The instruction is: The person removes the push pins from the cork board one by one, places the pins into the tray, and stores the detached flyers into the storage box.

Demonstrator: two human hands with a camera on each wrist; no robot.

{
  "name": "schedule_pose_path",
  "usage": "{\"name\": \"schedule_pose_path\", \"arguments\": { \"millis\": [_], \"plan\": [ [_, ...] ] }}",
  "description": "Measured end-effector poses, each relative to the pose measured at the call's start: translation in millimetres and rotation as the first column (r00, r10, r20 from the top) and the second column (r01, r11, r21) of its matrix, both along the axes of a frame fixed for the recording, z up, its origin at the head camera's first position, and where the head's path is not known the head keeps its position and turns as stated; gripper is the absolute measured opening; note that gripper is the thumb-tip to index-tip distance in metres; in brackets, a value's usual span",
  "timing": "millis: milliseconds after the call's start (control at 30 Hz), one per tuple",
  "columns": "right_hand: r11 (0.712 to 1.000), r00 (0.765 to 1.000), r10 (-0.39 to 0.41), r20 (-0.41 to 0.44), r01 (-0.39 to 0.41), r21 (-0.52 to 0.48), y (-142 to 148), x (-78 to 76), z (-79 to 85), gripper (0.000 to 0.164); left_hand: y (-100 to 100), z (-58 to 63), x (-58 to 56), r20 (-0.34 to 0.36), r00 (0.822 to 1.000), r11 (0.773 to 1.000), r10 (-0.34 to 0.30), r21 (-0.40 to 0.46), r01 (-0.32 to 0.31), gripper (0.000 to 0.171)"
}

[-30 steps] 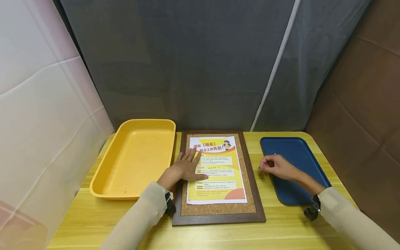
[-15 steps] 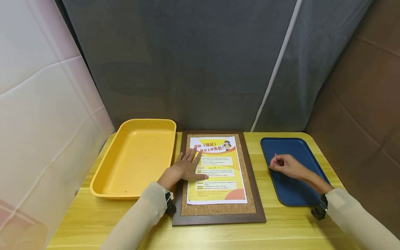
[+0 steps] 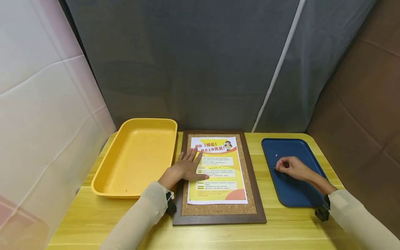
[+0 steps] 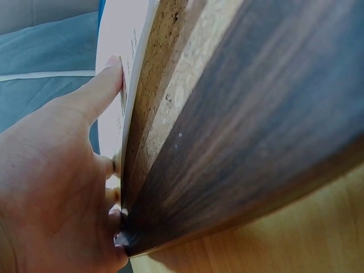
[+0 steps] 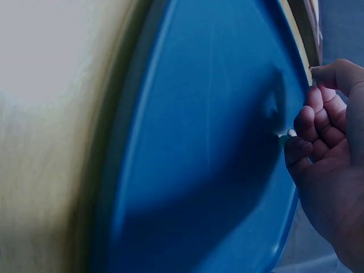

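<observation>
My left hand point(image 3: 186, 169) rests on the left part of a yellow and white printed poster point(image 3: 218, 189), fingers spread. The poster lies on a cork board point(image 3: 218, 209) in a dark wooden frame point(image 3: 218, 219), with tiny dots at its corners. In the left wrist view the thumb point(image 4: 105, 85) lies along the paper. My right hand point(image 3: 293, 167) is over the left side of a blue tray point(image 3: 300, 196). Its thumb and finger pinch a tiny dark pin-like thing point(image 3: 275, 168), too small to make out fully. A small pinkish piece point(image 3: 276, 155) lies on the tray beyond the fingertips.
A deep yellow tray point(image 3: 134, 163) stands left of the board, with a tiny dark speck in it. All stand on a light wooden table point(image 3: 218, 238). A grey cloth point(image 3: 187, 69) hangs behind, with a white panel point(image 3: 47, 104) left and a brown one point(image 3: 359, 104) right.
My right hand has moved right, from beside the blue tray's left edge to over it, carrying the tiny dark thing. My left hand has stayed on the poster.
</observation>
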State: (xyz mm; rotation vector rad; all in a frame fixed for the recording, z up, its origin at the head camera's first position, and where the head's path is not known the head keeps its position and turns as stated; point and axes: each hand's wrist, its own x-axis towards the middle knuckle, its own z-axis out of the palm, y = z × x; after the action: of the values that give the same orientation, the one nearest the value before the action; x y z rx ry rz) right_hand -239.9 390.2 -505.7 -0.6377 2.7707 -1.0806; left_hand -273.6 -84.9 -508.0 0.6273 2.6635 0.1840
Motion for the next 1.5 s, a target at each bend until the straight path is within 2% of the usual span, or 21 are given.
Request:
{"name": "schedule_pose_path", "arguments": {
  "millis": [267, 400, 667, 767, 1000, 1100, 1267, 1500],
  "plan": [
    [1.0, 1.0, -0.011, -0.004, 0.011, 0.029, 7, 0.0, -5.2, 0.01, 3, 28.4, 15.6, 0.0, 1.0, 1.0, -0.007, 0.005, 0.007, 0.118],
    [0.998, 1.0, -0.025, -0.003, 0.025, 0.052, 9, 0.7, -6.6, 0.01, 2, 26.7, 15.2, 0.003, 1.0, 1.0, -0.007, 0.01, 0.007, 0.12],
    [0.997, 0.999, -0.031, -0.013, 0.032, 0.064, 9, 0.8, -9.6, 0.01, 0, 3.6, 1.9, -0.007, 1.0, 1.0, -0.005, 0.007, 0.005, 0.124],
    [0.997, 0.999, -0.04, -0.02, 0.041, 0.07, 9, 0.9, -10.8, 0.01, 0, 3.6, 1.7, 0.001, 1.0, 1.0, -0.006, 0.0, 0.006, 0.122],
    [0.994, 0.998, -0.063, -0.03, 0.065, 0.087, 10, 2.2, -11.4, 0.012, 2, 23.2, 12.9, 0.014, 1.0, 1.0, -0.008, -0.005, 0.008, 0.117],
    [0.994, 0.997, -0.067, -0.043, 0.071, 0.085, 10, 2.9, -11.6, 0.012, 2, 21.0, 12.0, 0.016, 1.0, 1.0, -0.008, 0.004, 0.008, 0.118],
    [0.994, 0.994, -0.083, -0.072, 0.088, 0.063, 11, 4.1, -12.4, 0.009, 0, 9.5, 6.2, 0.013, 1.0, 1.0, -0.006, 0.014, 0.006, 0.12],
    [0.991, 0.988, -0.12, -0.092, 0.125, 0.046, 7, 3.2, -9.5, 0.007, 0, 7.2, 4.1, 0.012, 1.0, 1.0, -0.005, 0.002, 0.005, 0.118]
  ]
}}
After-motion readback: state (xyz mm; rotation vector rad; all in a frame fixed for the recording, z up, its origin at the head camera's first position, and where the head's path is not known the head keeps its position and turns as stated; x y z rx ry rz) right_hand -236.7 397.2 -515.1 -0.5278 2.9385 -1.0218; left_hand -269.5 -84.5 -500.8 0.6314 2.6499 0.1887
